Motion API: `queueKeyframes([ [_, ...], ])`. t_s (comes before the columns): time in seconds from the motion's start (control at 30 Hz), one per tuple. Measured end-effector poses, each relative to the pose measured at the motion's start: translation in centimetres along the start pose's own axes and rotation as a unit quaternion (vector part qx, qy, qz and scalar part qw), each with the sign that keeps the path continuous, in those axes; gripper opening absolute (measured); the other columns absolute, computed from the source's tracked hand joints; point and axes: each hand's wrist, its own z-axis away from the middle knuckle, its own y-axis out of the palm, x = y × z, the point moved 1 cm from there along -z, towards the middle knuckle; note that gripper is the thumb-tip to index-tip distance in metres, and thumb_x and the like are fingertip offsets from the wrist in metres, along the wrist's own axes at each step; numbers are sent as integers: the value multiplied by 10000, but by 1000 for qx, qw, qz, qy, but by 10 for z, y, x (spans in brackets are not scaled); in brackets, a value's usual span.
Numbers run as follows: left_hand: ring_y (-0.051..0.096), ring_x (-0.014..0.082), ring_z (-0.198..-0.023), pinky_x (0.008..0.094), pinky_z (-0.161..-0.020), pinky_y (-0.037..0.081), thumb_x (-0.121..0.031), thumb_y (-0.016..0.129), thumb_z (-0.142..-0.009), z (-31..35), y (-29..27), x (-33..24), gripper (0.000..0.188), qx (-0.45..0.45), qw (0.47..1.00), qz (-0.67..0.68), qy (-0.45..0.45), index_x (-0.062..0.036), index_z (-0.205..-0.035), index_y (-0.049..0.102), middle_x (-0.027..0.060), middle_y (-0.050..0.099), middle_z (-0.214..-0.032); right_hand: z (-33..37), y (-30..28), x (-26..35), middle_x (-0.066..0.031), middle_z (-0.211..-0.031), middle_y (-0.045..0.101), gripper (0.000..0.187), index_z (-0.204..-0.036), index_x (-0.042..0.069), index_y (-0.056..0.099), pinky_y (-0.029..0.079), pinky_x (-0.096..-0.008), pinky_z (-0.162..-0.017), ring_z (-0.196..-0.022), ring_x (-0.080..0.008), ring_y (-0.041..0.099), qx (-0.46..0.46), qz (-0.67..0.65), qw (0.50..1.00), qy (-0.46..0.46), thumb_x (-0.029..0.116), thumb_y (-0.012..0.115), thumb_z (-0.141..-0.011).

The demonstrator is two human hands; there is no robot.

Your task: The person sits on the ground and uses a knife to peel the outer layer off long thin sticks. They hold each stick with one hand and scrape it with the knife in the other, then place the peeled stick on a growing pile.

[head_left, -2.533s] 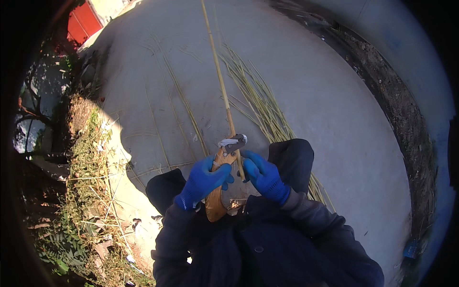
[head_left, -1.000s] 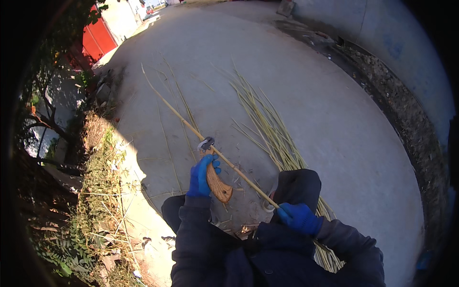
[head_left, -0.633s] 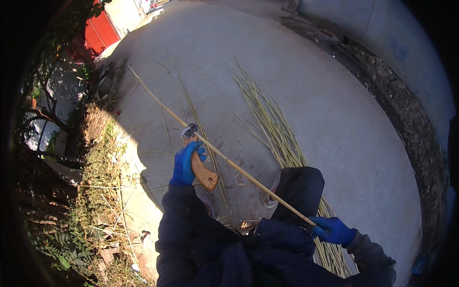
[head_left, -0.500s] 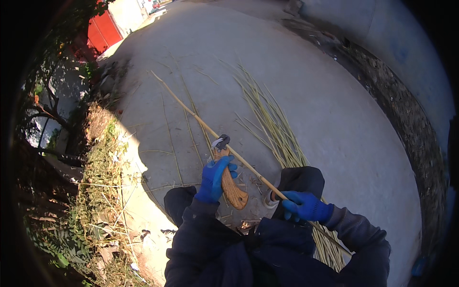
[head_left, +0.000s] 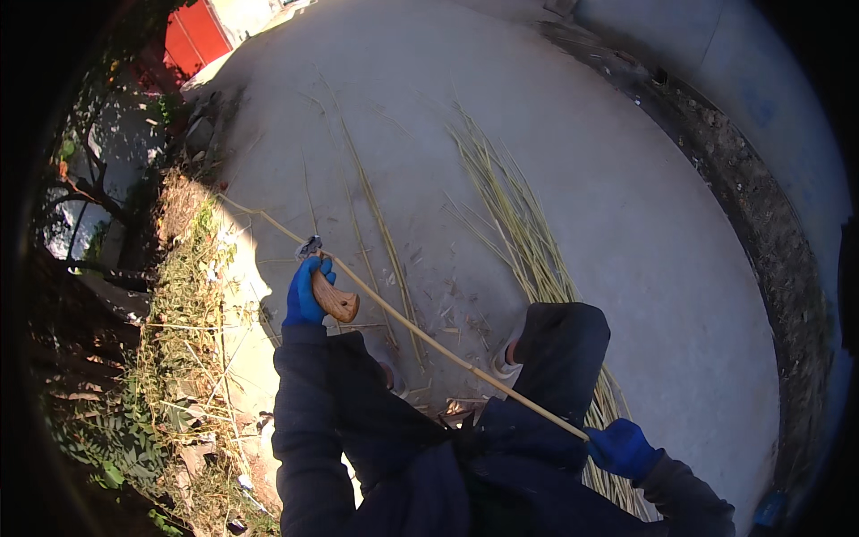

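My left hand, in a blue glove, is closed around a wooden-handled tool. The handle is thick and curved, and a small grey metal head sits at its far end. A long pale stick runs slantwise across my lap, passing against the tool's head and on toward the far left. Its near end is gripped by my right hand, also gloved in blue, beyond my right knee. How the metal head meets the stick is too small to make out.
A bundle of thin greenish stalks lies on the concrete to the right, passing beside my right leg. Several loose stalks and chips lie ahead. Dry plants border the left, a pale wall the right. A red panel stands far left.
My left hand has moved left and away with the tool, toward the stick's far part. My right hand has drawn right and nearer with the stick's end, so my hands are farther apart.
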Motion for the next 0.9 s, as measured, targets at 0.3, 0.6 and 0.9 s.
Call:
queueKeyframes([
  [0.3, 596, 122, -871, 273, -790, 501, -345, 635, -964, 91, 113, 19, 445, 106, 988, 25, -112, -21, -1267, 601, 25, 635, -1014, -113, 8, -6, -149, -904, 713, 405, -1301, 68, 592, 562, -364, -714, -767, -277, 713, 28, -369, 912, 178, 283, 633, -960],
  [0.6, 588, 162, -968, 309, -873, 489, -345, 636, -957, 77, 82, 29, 503, 17, 998, 23, -57, -11, -1324, 551, 76, 619, -1111, -148, 28, -15, -120, -625, 571, 224, -1089, 69, 654, 495, -404, -547, -554, -306, 610, -30, -217, 974, 62, 236, 639, -941],
  [0.9, 574, 182, -895, 345, -830, 513, -294, 643, -933, -40, -174, -47, 344, -99, 990, 67, 69, -83, -1198, 580, 56, 608, -1066, 74, -45, -74, -80, -717, 600, 210, -934, 55, 633, 493, -413, -682, -713, -304, 595, -70, 156, 982, 85, 8, 701, -741],
])
